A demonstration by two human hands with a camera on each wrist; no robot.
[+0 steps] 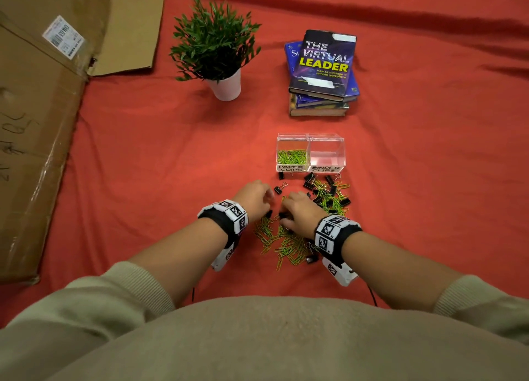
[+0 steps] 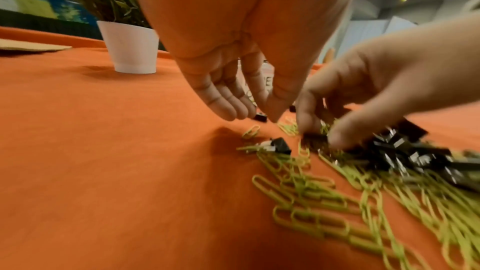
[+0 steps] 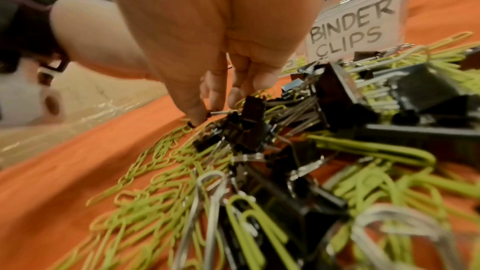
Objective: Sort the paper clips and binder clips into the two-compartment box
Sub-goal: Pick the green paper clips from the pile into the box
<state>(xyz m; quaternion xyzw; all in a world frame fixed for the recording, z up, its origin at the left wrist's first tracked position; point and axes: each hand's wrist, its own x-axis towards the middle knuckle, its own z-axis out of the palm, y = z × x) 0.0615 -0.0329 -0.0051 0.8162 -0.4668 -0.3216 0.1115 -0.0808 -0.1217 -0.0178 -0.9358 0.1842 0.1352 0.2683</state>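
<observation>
A clear two-compartment box stands on the red cloth. Its left half, labelled PAPER CLIPS, holds green paper clips; the right half, labelled BINDER CLIPS, holds nothing. In front of it lies a mixed pile of green paper clips and black binder clips. My right hand reaches into the pile's left part and pinches a black binder clip between thumb and forefinger. My left hand hovers just left of it, its relaxed fingers pointing down and holding nothing.
A potted plant in a white pot stands at the back, left of centre. A stack of books lies behind the box. A flattened cardboard box covers the left side. Lone binder clips lie between the hands and the box.
</observation>
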